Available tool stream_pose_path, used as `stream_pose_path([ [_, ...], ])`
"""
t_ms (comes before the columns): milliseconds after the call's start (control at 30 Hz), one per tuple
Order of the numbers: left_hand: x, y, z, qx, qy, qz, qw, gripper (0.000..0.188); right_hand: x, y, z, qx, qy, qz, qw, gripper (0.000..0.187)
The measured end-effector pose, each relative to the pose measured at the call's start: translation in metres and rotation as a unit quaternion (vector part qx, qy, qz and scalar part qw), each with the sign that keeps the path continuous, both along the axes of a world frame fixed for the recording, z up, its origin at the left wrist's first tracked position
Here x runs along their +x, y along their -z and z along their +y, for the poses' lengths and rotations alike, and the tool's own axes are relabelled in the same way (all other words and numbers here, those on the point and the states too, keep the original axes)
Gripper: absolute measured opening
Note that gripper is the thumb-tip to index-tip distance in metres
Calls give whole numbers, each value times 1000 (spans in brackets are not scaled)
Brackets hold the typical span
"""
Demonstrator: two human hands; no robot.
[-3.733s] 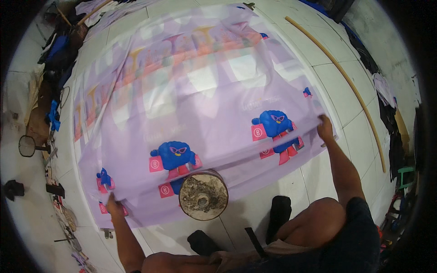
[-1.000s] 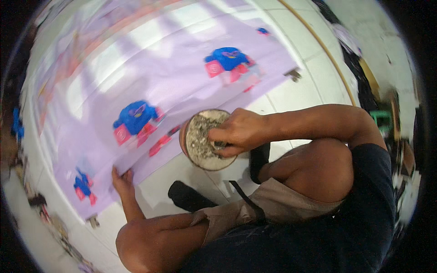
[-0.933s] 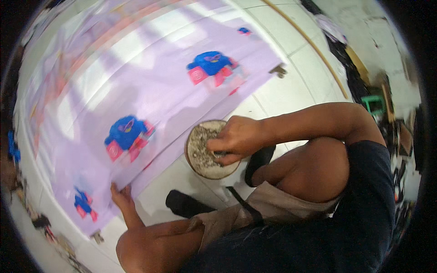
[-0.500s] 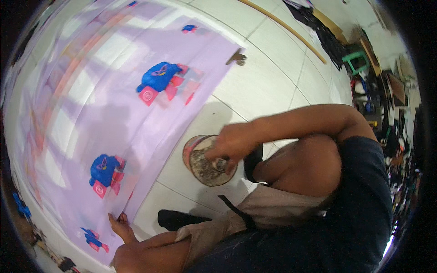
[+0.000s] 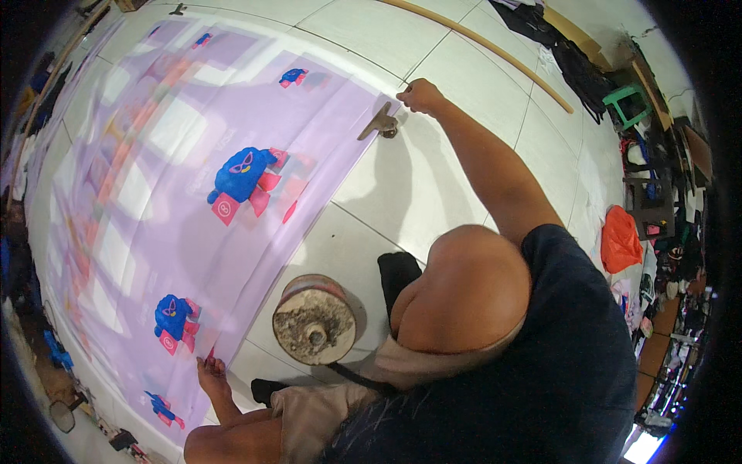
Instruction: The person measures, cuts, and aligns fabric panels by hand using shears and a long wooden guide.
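A large lilac sheet (image 5: 255, 267), printed with blue and pink cartoon figures, lies spread on the floor. At its near edge, low in the picture, my left hand (image 5: 212, 377) has thumb and fingers closed on the border. My right arm reaches out to the far right corner, where my right hand (image 5: 423, 97) pinches the sheet's tip. Just below that hand a metal bulldog clip (image 5: 380, 124) grips the edge. A round, stained, drum-like block (image 5: 314, 325) with a knob in its middle stands on the tiles beside the sheet, in front of my bent legs, with neither hand on it.
Another clip (image 5: 178, 9) sits at the sheet's far end. A long wooden pole (image 5: 487, 48) lies on the tiled floor (image 5: 371, 205) beyond my right hand. To the right are a green stool (image 5: 627, 106), a red-orange bag (image 5: 621, 240) and cluttered shelves.
My right hand has left the drum-like block and moved up and away to the sheet's far corner. My left hand stays at the near edge. The whole view has shifted.
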State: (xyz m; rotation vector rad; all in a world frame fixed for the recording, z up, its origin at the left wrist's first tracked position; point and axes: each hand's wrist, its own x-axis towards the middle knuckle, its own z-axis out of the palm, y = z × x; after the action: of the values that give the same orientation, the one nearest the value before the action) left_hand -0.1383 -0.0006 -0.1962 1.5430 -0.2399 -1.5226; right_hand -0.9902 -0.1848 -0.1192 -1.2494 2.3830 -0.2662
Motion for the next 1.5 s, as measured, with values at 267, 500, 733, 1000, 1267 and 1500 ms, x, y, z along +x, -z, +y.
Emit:
stream_pose_path([
  [267,-14,-56,1,106,153,-28,982,46,47,-1,-50,64,75,-29,995,58],
  [500,-66,-29,-19,168,4,-122,978,44,24,38,-56,48,101,-15,994,37],
  [733,-22,-4,-35,133,30,-81,987,34,41,24,-47,34,42,9,998,58],
  [1000,-42,-20,-29,107,49,-32,992,27,37,49,-49,-22,23,24,999,38],
  [1267,-41,-30,-23,92,79,3,993,25,22,38,-57,-127,39,-8,991,29],
  [1500,-57,-37,-15,123,77,-68,987,13,18,7,-28,-157,64,-44,985,35],
])
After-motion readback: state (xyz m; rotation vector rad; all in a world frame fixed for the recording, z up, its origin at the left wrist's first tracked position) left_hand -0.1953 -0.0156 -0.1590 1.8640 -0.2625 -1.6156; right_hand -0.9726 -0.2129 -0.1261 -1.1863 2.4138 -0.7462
